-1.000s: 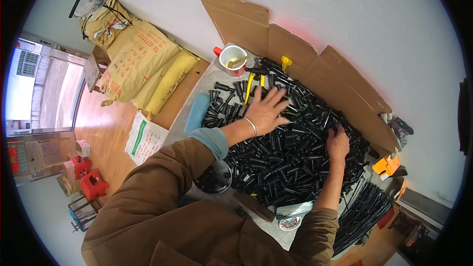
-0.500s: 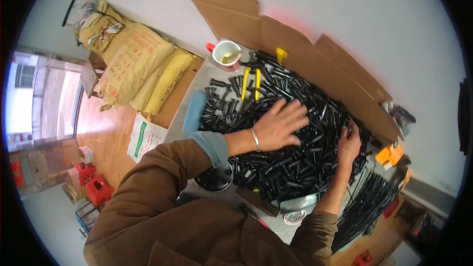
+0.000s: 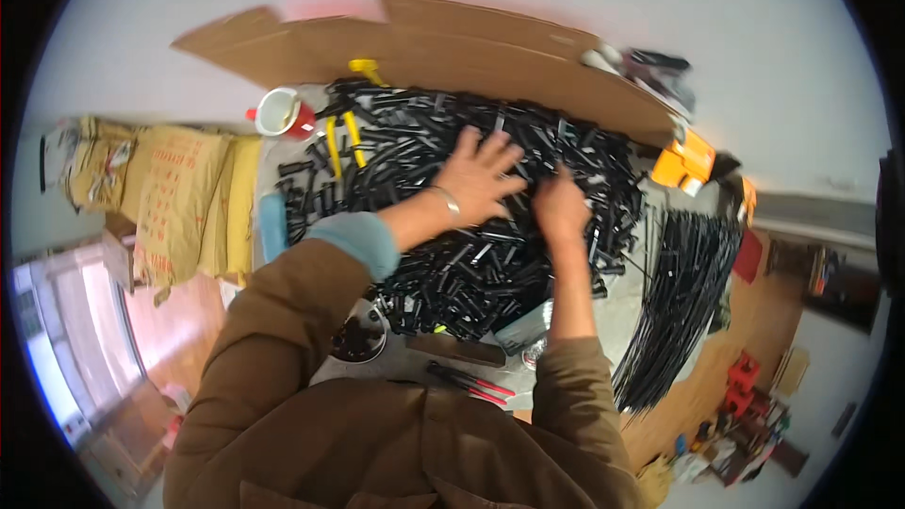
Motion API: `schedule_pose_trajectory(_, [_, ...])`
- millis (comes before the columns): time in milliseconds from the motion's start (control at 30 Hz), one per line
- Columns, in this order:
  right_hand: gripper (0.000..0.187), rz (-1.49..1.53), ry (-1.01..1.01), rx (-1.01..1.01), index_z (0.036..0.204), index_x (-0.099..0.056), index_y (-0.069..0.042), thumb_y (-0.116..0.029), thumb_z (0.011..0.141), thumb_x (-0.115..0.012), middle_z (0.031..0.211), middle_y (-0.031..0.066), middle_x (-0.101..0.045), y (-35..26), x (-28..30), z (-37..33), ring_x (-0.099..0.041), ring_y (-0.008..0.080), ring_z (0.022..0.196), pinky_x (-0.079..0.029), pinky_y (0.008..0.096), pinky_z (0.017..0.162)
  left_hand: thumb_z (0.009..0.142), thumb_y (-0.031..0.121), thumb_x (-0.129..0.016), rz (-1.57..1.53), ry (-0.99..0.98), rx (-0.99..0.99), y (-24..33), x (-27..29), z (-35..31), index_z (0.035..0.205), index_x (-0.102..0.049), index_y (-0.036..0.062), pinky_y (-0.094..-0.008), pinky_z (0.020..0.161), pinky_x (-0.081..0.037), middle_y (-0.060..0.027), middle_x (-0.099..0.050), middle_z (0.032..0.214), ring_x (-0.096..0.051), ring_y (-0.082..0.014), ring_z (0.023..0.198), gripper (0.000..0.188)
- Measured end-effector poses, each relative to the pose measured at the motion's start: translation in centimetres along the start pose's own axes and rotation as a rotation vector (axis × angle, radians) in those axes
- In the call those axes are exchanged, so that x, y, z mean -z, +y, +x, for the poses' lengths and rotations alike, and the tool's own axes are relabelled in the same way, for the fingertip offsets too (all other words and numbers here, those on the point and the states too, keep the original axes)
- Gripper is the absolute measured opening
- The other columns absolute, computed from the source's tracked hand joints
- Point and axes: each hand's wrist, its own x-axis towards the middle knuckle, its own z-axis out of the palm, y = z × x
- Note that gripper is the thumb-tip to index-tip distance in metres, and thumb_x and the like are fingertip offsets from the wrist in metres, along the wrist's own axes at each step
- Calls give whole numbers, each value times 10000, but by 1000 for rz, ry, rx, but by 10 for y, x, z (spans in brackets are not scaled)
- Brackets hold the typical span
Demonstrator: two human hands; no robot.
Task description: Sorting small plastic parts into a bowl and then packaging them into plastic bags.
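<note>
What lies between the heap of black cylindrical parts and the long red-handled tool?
The head view shows a brown rectangular bar between the heap and the tool.

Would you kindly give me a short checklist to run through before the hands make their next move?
1. Left hand free: ok; the left hand is spread over the pile of black bolt-like parts, fingers apart.
2. Right hand's grip: cannot tell; the fingertips of the right hand are hidden.
3. Red-and-white mug out of the way: ok; it stands upright, apart from both hands.
4. Red-handled pliers apart from the hands: ok; they lie near the person's body.
5. Cardboard standing behind the pile: ok.
</note>
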Motion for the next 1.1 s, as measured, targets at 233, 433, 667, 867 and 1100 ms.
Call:
schedule_pose_trajectory(233, [364,318,129,303,1216,-572,-117,-276,889,-576,868,228,-675,-47,-5,-17,-652,412,821,-512,499,745,816,349,-671,204,-22,155,-53,41,-24,1266,-569,234,-640,1078,-160,-124,-362,1487,-217,-352,1412,476])
schedule_pose_trajectory(433, [250,345,392,-47,1030,-683,-141,-323,903,-568,905,169,-691,73,23,0,-657,381,848,-516,461,733,794,166,-643,152,220,90,-29,35,-12,1169,-586,116,-524,1053,-303,-117,-497,1353,-395,-327,1319,383])
schedule_pose_trajectory(667, [270,98,316,-194,977,-729,-138,-361,868,-622,912,165,-695,156,34,24,-662,367,865,-509,448,748,825,216,-652,-271,112,-249,84,-1,29,1025,-630,98,-488,995,-364,-87,-576,1175,-474,-301,1216,233])
schedule_pose_trajectory(867, [293,-92,149,-207,987,-724,-147,-390,843,-646,942,152,-702,145,51,35,-665,352,909,-523,454,759,832,470,-621,-142,-120,-218,91,-24,7,1311,-533,200,-591,1081,-223,-85,-435,1433,-302,-311,1385,557])
schedule_pose_trajectory(1100, [268,-24,185,-186,1008,-710,-157,-364,857,-629,951,173,-695,133,35,34,-656,375,923,-521,465,771,838,462,-603,59,-95,-94,17,4,-13,1330,-526,214,-581,1104,-198,-96,-425,1449,-321,-361,1367,557])
